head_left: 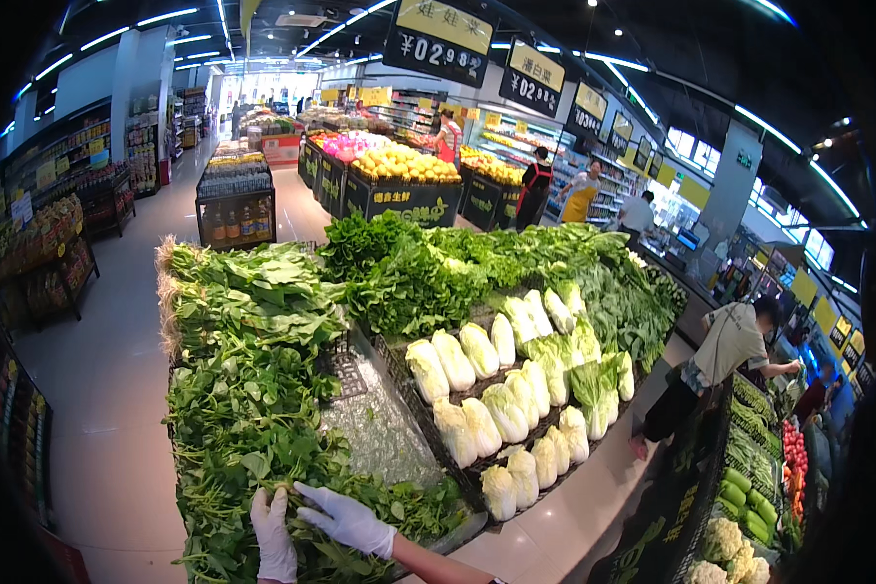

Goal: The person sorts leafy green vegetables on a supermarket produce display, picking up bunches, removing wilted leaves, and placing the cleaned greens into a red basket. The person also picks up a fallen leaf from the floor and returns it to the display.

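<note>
Both my hands wear white gloves and are over a thick bed of loose leafy greens (238, 409) at the near left of the display. My left hand (274, 537) has its fingers bent around some stems of the greens, partly hidden by the leaves. Just to its right, my right hand (348, 521) reaches in from the lower edge, its fingers stretched out toward the left hand and lying on the leaves. Right of the greens is a bare, shiny plastic-covered patch (384, 428) of the stand.
Rows of napa cabbages (504, 411) fill black crates to the right. Bunched greens with pale roots (253, 292) and dark leafy vegetables (399, 273) lie beyond. A person (725, 350) bends over another vegetable stand at the right. Price signs (440, 39) hang overhead.
</note>
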`<action>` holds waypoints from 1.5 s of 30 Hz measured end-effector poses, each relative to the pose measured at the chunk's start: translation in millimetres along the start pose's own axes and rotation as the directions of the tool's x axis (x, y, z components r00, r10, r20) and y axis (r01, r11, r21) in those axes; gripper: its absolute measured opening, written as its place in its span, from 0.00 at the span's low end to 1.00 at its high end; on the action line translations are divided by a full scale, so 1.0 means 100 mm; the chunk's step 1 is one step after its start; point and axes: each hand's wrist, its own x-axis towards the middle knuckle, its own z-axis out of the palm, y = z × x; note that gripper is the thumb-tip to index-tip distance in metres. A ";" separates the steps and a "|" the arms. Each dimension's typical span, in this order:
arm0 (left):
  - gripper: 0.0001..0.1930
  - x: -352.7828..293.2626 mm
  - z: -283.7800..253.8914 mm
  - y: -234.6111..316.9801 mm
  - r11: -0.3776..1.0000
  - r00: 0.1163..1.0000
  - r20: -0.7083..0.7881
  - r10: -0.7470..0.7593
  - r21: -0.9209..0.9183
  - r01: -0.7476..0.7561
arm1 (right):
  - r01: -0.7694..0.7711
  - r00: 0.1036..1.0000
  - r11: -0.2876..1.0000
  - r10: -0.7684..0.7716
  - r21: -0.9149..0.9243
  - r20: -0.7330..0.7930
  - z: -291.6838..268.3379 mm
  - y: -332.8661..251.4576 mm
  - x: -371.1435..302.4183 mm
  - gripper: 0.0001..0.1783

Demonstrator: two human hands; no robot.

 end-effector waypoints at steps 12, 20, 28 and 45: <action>0.18 0.02 0.21 -0.07 0.895 0.819 0.446 -0.360 -0.083 0.438 | 0.179 0.974 0.980 -0.165 0.082 -0.157 -0.54 0.02 -0.11 0.24; 0.21 0.00 0.14 -0.09 0.842 0.736 0.493 -0.465 -0.011 0.539 | -0.125 0.992 0.905 0.108 0.406 0.065 -0.52 0.13 -0.10 0.14; 0.33 -0.06 0.03 0.00 0.866 0.689 0.570 -0.447 0.083 0.493 | -0.096 0.988 0.888 0.031 0.450 0.151 -0.44 0.30 -0.05 0.18; 0.15 0.26 -0.07 -0.08 0.865 0.669 0.573 -0.473 0.159 0.475 | 0.045 0.998 0.999 -0.044 0.008 -0.054 -0.70 0.22 0.11 0.21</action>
